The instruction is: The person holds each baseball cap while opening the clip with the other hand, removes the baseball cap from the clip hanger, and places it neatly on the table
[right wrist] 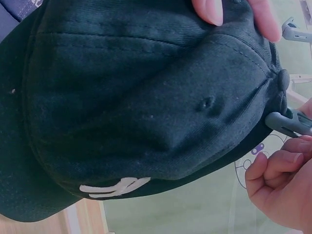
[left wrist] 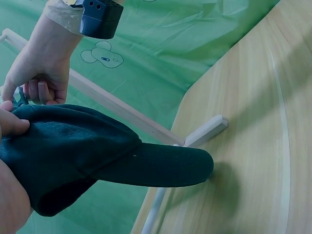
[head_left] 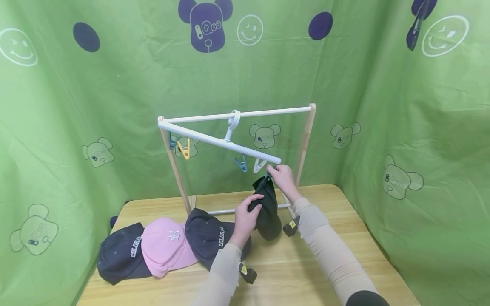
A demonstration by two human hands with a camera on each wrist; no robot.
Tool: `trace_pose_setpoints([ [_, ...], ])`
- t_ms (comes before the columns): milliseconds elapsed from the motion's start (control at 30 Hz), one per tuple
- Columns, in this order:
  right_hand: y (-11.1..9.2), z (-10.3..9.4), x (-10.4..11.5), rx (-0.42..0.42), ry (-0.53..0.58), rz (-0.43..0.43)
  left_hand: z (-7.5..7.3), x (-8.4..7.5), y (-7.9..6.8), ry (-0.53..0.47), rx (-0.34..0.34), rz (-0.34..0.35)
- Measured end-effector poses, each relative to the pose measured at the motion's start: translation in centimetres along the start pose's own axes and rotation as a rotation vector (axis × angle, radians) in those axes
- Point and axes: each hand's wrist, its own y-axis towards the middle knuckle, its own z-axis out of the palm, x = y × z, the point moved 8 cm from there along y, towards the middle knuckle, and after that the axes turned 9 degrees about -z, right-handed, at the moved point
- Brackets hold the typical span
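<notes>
A dark baseball cap (head_left: 271, 216) hangs brim-down beneath the right end of a white clip hanger (head_left: 214, 138). My left hand (head_left: 246, 217) grips its side, thumb and fingers on the fabric. My right hand (head_left: 284, 180) pinches a blue-grey clothes clip (right wrist: 287, 124) at the cap's crown. In the right wrist view the clip's jaws meet the cloth near the top button. White embroidery (right wrist: 117, 187) shows on the cap's front there. The left wrist view has the brim (left wrist: 161, 165) pointing toward the tabletop.
A wooden rack (head_left: 306, 140) with a white top rail (head_left: 275, 112) carries the hanger. Yellow (head_left: 183, 148), blue (head_left: 241, 163) and white (head_left: 259, 165) clips dangle from it. Left on the table lie a navy cap (head_left: 120, 253), a pink cap (head_left: 164, 246) and another dark cap (head_left: 206, 238).
</notes>
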Motion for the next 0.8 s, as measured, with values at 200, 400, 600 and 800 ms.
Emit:
trace_pose_setpoints([
  [200,0.09,-0.07,-0.10,0.007,-0.009,-0.001,0.02,-0.07,-0.02,-0.001,0.007,-0.009],
  [400,0.16,-0.20,-0.20,0.012,0.000,0.002,0.04,-0.23,-0.05,-0.002,0.015,-0.014],
  [600,0.25,-0.35,-0.20,0.011,0.001,0.002,0.10,-0.27,-0.03,-0.010,0.017,0.001],
  [800,0.19,-0.43,-0.12,0.011,0.012,0.000,0.17,-0.15,-0.05,-0.013,0.011,0.005],
])
